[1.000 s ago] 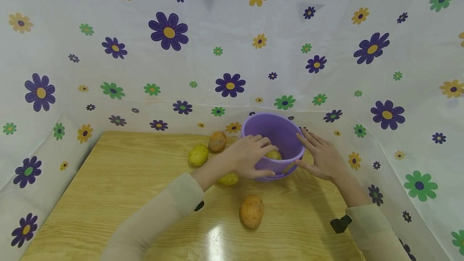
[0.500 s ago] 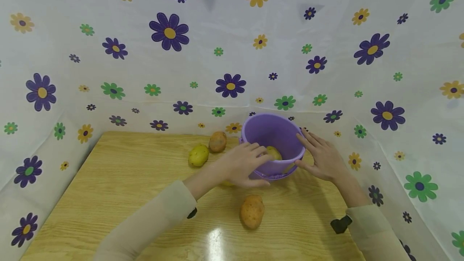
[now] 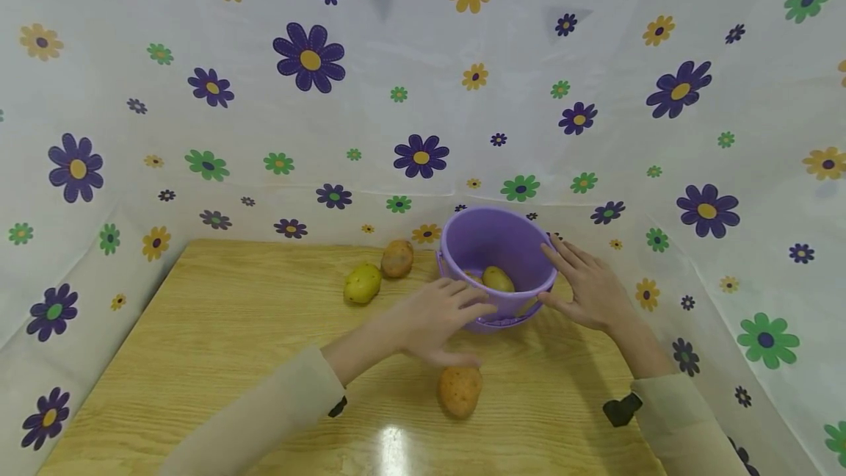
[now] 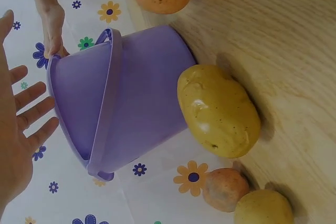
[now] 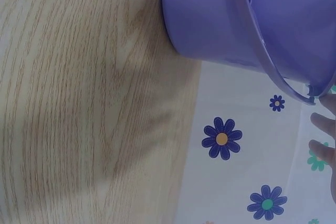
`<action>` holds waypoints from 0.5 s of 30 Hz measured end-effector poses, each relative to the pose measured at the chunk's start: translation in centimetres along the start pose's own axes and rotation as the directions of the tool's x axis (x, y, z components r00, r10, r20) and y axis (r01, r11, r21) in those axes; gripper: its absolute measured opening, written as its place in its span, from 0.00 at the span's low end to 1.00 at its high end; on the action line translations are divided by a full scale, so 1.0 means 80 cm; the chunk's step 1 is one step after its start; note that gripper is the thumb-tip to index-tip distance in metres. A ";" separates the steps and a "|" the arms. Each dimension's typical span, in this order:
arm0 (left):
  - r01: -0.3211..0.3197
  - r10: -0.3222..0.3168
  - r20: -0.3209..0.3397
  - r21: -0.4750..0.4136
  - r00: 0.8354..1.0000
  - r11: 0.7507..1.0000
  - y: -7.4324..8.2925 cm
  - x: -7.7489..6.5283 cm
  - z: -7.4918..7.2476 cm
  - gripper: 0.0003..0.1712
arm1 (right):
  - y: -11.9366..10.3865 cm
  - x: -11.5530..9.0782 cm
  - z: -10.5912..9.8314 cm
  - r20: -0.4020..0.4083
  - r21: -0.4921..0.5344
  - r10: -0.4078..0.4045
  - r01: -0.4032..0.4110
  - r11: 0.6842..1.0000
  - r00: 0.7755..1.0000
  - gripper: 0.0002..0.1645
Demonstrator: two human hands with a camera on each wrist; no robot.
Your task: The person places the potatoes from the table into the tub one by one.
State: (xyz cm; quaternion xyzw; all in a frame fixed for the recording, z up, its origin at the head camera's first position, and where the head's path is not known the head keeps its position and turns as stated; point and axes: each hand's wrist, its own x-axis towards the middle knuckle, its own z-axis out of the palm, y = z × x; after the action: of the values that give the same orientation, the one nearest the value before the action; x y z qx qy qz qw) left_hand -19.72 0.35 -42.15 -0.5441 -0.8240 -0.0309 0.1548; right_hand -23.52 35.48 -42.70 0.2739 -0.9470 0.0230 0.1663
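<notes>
My left hand (image 3: 432, 318), empty with its fingers spread, hovers in front of the purple bucket (image 3: 505, 307); its thumb overlaps a tan potato (image 3: 460, 391) on the table in the head view. My right hand (image 3: 584, 285) rests straight fingers and thumb against the bucket's right rim. Inside the bucket lies a yellow potato (image 3: 497, 279), with part of another to its left. The left wrist view reveals a yellow potato (image 4: 218, 111) beside the bucket's base, hidden under my left hand in the head view. The bucket's handle (image 4: 107, 108) hangs down its near side.
Farther left on the wooden table (image 3: 264, 329) sit a yellow-green potato (image 3: 362, 283) and a brown potato (image 3: 397, 258), close together. A white flowered cloth (image 3: 370, 116) rises behind the table and along both sides.
My left hand has drawn back out of the bucket's mouth, toward me and slightly left, uncovering the potatoes inside. My right hand has stayed at the rim.
</notes>
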 end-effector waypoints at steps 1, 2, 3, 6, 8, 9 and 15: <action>-0.002 0.002 0.003 0.006 1.000 1.000 0.001 -0.002 0.001 0.47 | 0.000 0.000 0.000 0.000 -0.001 0.001 -0.001 1.000 1.000 0.55; -0.003 0.003 0.005 0.011 1.000 1.000 0.003 -0.004 0.001 0.47 | 0.000 0.000 0.000 0.000 -0.001 0.003 -0.003 1.000 1.000 0.55; -0.002 0.002 0.010 0.015 1.000 1.000 0.004 -0.005 0.002 0.47 | -0.001 0.000 0.000 0.001 -0.001 0.005 -0.005 1.000 1.000 0.54; 0.004 -0.005 0.026 0.029 1.000 1.000 0.008 -0.011 0.008 0.49 | -0.001 -0.001 -0.001 0.001 -0.001 0.012 -0.012 1.000 1.000 0.54; 0.006 -0.008 0.037 0.032 0.999 0.999 0.011 -0.014 0.012 0.50 | -0.001 -0.002 -0.001 0.001 0.000 0.014 -0.014 1.000 1.000 0.54; 0.007 -0.008 0.046 0.033 0.999 0.999 0.012 -0.015 0.015 0.52 | -0.001 -0.002 -0.001 0.001 0.001 0.013 -0.013 1.000 1.000 0.54; -0.029 0.027 0.071 0.028 0.997 0.999 0.019 -0.024 0.034 0.54 | -0.002 -0.003 0.000 -0.005 -0.004 0.007 -0.007 1.000 1.000 0.54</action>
State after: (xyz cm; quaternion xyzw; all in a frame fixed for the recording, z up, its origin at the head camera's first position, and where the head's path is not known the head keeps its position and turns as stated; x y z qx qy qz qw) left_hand -18.27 -0.14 -45.50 -0.5539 -0.8218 0.0025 0.1337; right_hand -23.26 35.46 -42.78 0.2703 -0.9476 0.0225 0.1690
